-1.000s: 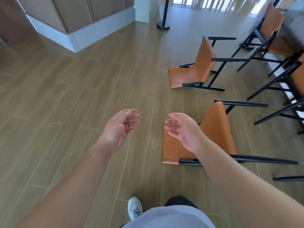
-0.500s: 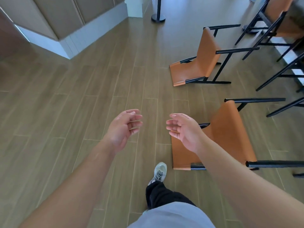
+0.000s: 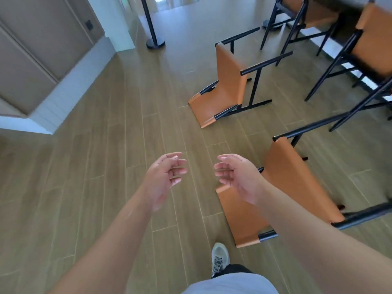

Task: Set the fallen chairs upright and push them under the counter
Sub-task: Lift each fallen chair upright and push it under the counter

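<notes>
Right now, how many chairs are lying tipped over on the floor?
2. The near fallen chair lies by the right hand; the far fallen chair lies beyond it, mid-floor. Others stand upright at the counter; more may be out of frame.

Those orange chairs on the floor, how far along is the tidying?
Barely begun. Done: nothing visibly; some orange chairs already stand at the counter. In hand: nothing, the left hand and right hand hover empty. Left: the near fallen orange chair and the far fallen one.

near fallen chair (image 3: 297, 187) partly behind the right forearm; upright chairs (image 3: 373, 52) cut off at right edge.
</notes>
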A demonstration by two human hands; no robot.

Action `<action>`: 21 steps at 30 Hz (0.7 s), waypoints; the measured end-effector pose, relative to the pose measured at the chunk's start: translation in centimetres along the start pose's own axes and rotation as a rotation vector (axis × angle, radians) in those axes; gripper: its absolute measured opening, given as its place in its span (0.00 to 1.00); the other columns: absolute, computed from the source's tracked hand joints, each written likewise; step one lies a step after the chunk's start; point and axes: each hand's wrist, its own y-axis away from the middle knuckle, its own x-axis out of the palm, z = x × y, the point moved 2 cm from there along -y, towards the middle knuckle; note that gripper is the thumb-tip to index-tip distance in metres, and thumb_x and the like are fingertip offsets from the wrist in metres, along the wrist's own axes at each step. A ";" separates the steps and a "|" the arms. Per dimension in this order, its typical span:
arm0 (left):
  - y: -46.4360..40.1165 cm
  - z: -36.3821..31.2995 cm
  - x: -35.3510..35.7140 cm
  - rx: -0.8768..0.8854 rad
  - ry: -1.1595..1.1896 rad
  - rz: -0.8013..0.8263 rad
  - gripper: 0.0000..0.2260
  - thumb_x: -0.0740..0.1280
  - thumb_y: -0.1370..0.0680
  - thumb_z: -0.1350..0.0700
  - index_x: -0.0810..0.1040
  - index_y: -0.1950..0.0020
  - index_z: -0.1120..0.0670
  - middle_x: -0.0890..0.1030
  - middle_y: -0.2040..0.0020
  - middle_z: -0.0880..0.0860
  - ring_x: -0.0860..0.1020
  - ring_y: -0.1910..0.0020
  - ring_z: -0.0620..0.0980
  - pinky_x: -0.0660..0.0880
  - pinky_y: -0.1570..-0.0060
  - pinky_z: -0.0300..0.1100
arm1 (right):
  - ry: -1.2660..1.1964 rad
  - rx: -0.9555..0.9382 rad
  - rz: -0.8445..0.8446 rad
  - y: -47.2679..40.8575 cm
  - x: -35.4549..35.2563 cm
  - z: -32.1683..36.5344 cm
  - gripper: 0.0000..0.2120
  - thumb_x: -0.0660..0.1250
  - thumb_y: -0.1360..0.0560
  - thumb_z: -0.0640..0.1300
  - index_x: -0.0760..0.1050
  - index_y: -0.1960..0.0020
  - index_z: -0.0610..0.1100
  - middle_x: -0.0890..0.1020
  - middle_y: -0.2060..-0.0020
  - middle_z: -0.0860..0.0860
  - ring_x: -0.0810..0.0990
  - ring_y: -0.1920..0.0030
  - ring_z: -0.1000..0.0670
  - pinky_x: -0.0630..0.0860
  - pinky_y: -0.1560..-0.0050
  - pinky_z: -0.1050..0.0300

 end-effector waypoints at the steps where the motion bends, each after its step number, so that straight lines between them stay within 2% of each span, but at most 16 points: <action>1: -0.9 -0.5 0.7 -0.001 -0.011 0.021 0.11 0.59 0.17 0.58 0.77 0.39 0.55 0.82 0.51 0.51 0.80 0.58 0.47 0.70 0.54 0.44 | -0.016 -0.012 -0.019 -0.4 -0.5 0.7 0.08 0.63 0.20 0.43 0.77 0.43 0.43 0.83 0.59 0.49 0.80 0.57 0.48 0.75 0.51 0.52; 6: -4.6 -2.4 4.5 -0.022 -0.070 0.128 0.10 0.59 0.18 0.57 0.78 0.41 0.53 0.84 0.53 0.49 0.81 0.60 0.45 0.71 0.55 0.43 | -0.057 -0.073 -0.108 -1.0 -3.2 3.6 0.08 0.62 0.19 0.43 0.77 0.43 0.43 0.83 0.57 0.48 0.80 0.55 0.47 0.76 0.49 0.50; 13: -9.4 -3.9 9.1 -0.069 -0.165 0.293 0.10 0.61 0.18 0.56 0.79 0.41 0.53 0.85 0.49 0.52 0.82 0.56 0.47 0.73 0.55 0.43 | -0.200 -0.093 -0.311 -1.9 -6.3 4.3 0.07 0.63 0.20 0.43 0.78 0.45 0.43 0.83 0.57 0.47 0.81 0.55 0.46 0.77 0.40 0.45; 17: -12.9 -4.4 11.1 -0.102 -0.237 0.393 0.09 0.61 0.18 0.57 0.80 0.42 0.52 0.86 0.52 0.51 0.82 0.56 0.48 0.73 0.53 0.44 | -0.249 -0.099 -0.423 -2.8 -7.2 4.2 0.06 0.63 0.19 0.44 0.78 0.46 0.45 0.84 0.57 0.48 0.82 0.54 0.47 0.78 0.43 0.47; 21: -16.7 -5.5 12.8 -0.132 -0.315 0.543 0.10 0.60 0.17 0.57 0.80 0.41 0.53 0.85 0.50 0.52 0.82 0.55 0.48 0.74 0.52 0.44 | -0.341 -0.131 -0.579 -3.9 -7.1 4.8 0.06 0.62 0.19 0.44 0.78 0.47 0.45 0.83 0.55 0.46 0.81 0.56 0.47 0.78 0.50 0.50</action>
